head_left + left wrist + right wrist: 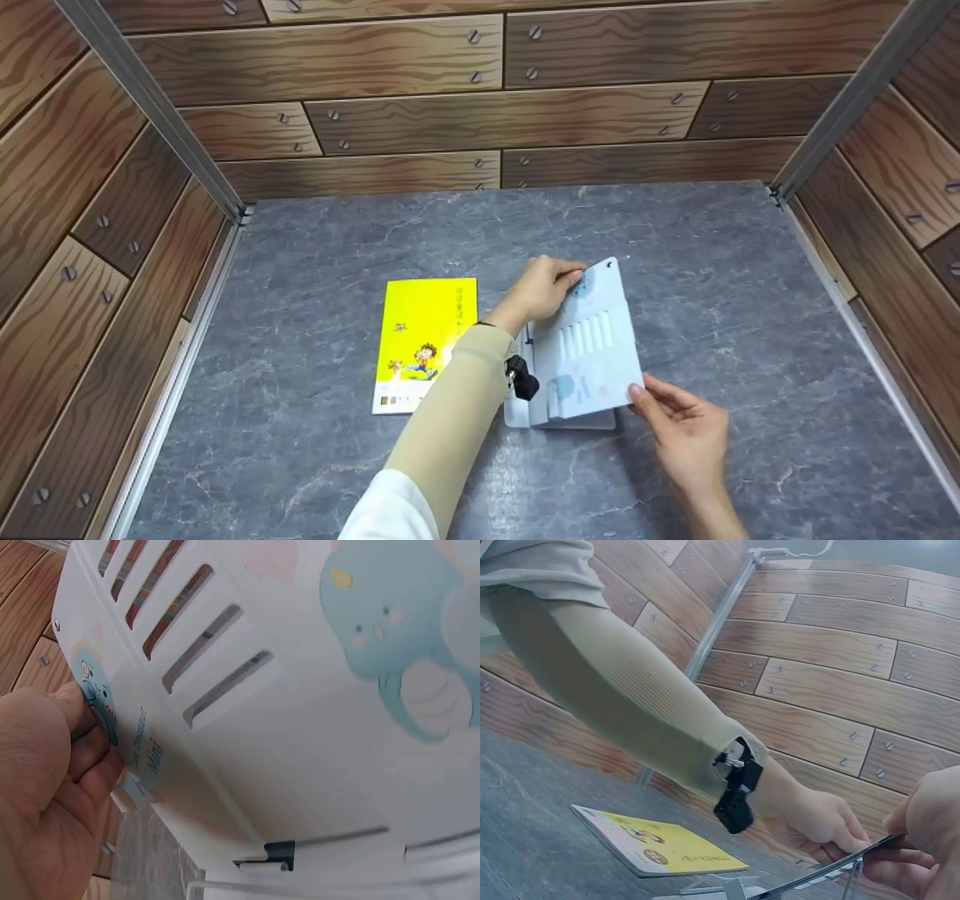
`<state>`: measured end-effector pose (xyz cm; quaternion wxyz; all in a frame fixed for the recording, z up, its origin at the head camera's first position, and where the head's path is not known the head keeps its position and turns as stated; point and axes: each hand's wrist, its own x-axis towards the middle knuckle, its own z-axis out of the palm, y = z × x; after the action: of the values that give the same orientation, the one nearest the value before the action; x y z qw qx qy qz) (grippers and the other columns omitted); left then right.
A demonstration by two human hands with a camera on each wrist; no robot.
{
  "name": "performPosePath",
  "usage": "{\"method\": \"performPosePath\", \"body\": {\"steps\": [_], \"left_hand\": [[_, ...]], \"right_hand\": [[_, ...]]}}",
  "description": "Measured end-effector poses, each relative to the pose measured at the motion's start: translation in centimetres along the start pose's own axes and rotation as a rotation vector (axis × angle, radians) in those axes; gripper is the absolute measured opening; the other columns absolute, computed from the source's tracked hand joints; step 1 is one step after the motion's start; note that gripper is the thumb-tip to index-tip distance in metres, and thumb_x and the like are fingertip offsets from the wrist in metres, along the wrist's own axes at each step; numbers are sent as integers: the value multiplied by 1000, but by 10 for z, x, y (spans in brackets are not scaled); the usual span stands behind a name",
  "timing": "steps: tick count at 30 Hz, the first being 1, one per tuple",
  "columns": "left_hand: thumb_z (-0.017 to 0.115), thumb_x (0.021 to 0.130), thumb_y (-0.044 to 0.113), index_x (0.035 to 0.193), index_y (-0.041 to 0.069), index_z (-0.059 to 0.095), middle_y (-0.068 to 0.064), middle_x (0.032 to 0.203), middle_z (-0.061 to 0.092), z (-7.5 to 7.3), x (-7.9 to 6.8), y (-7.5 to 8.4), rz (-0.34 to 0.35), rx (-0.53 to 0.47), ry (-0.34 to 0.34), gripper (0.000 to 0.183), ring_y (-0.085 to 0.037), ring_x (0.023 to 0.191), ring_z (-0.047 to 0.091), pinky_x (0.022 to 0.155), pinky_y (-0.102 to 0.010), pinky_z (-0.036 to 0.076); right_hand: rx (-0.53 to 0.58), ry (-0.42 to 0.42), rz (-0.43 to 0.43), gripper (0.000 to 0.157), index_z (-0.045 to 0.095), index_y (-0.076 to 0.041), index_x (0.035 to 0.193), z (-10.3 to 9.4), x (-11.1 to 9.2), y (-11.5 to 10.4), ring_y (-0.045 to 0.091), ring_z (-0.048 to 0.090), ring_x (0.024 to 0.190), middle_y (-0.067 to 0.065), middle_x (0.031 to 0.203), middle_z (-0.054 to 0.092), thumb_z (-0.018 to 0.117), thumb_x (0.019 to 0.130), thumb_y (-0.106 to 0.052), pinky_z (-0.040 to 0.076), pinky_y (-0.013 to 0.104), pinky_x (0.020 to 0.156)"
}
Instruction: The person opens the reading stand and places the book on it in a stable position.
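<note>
A white folding book stand with a row of slots and pale blue dinosaur prints is partly unfolded, its slotted panel raised at a slant above its base. My left hand pinches the panel's upper left edge, beside a small dinosaur print in the left wrist view. At the lower right corner, my right hand grips the panel between thumb and fingers. A dark hinge clip shows along the fold in the left wrist view. My left forearm crosses in front of a yellow book and hides part of it.
The book lies flat on the grey marbled tabletop, left of the stand. Wood-patterned walls enclose the back and both sides, with metal posts at the corners. A small black camera is strapped to the left wrist.
</note>
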<state>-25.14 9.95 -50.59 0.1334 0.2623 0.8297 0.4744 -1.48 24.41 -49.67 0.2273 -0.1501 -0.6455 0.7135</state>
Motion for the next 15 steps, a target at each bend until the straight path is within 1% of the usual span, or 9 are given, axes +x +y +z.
{"method": "performPosePath", "body": {"steps": [4,7,15], "left_hand": [[56,112,19,139,13,71,-1,136,71,-3,-2,-2,-6,-10,11,32,-9,127,63,103,-22,52],[57,111,18,139,13,72,-1,135,71,-4,-3,-2,-10,-4,15,32,-10,126,64,101,-22,53],[60,110,17,137,12,73,-2,132,73,-7,-5,-4,-23,11,44,30,-12,124,66,100,-21,54]], "right_hand": [[1,13,-4,19,70,24,106,-3,3,-1,20,79,76,18,89,78,71,87,25,63,34,72],[-17,-1,-5,19,70,24,106,-5,5,-2,20,79,78,19,90,78,72,88,24,63,34,72],[-11,-28,-20,17,72,22,105,-10,10,-2,23,79,79,22,94,77,74,88,21,63,35,73]]}}
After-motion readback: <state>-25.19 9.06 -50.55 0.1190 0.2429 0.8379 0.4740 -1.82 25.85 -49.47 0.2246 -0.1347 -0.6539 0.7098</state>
